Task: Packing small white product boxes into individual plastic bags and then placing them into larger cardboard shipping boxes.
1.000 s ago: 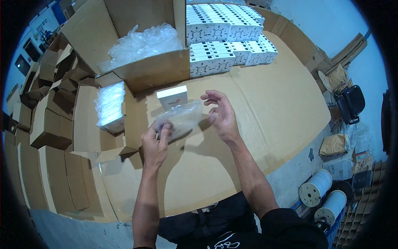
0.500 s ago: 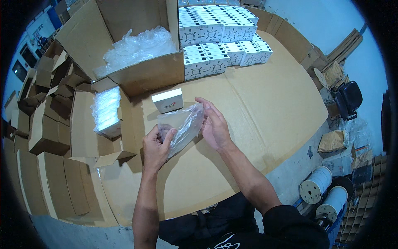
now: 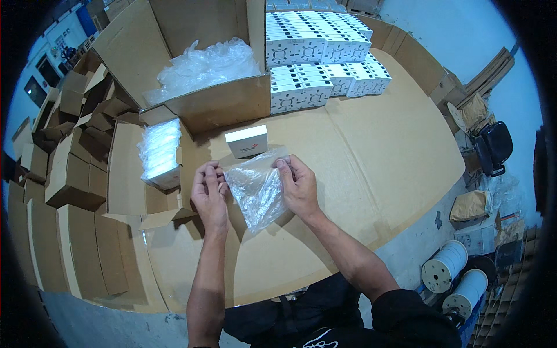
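A clear plastic bag hangs slack between my two hands, its upper edge toward the far side. My right hand pinches the upper right corner, thumb on top. At the upper left edge, the curled fingers of my left hand hold the bag; their tips are partly hidden. Just beyond the bag a small white box stands on the cardboard-covered table. To the left, an open carton contains several white boxes wrapped in clear plastic.
A large open carton full of clear plastic bags stands at the back. Beside it rise stacks of white printed boxes. Empty brown cartons crowd the left side. Cable spools and a black chair are off the table's right.
My right hand has gone from open beside the bag to pinching its corner. My left hand has shifted its grip to the left edge, and the bag is spread wider. The view has shifted slightly.
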Motion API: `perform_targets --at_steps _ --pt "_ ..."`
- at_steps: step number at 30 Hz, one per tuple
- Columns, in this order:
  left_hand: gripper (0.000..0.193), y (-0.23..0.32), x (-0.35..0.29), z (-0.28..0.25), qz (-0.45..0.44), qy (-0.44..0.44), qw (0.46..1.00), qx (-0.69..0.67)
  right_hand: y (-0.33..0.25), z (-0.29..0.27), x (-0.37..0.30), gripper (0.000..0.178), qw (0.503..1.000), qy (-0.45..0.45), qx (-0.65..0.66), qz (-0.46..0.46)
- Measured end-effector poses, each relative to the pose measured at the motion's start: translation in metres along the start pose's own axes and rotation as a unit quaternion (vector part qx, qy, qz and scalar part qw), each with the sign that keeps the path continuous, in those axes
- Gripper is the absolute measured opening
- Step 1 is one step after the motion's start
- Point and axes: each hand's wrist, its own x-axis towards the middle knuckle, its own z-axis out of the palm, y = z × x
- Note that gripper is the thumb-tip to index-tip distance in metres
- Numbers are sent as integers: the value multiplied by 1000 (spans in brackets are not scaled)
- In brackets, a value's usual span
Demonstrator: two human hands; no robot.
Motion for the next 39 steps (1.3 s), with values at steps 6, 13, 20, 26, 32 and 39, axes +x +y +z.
perform_targets --at_steps 6,13,20,26,32,39 --pt "29 -3 -24 20 -46 -129 964 226 -2 4 -2 22 998 52 -12 -33" --pt "39 0 -22 21 -76 -35 989 125 -1 4 -4 22 1000 6 -9 15" --pt "37 1 -27 27 -93 -138 971 170 4 5 -2 25 999 47 3 -15" --pt "50 11 -22 29 -79 -169 956 229 9 1 -1 23 999 12 -9 -49" --pt "51 11 -21 27 -52 -156 953 254 -2 -38 30 18 989 150 6 -16" --pt "44 12 -20 26 12 -182 928 326 -72 -29 32 32 852 -91 -328 -399"
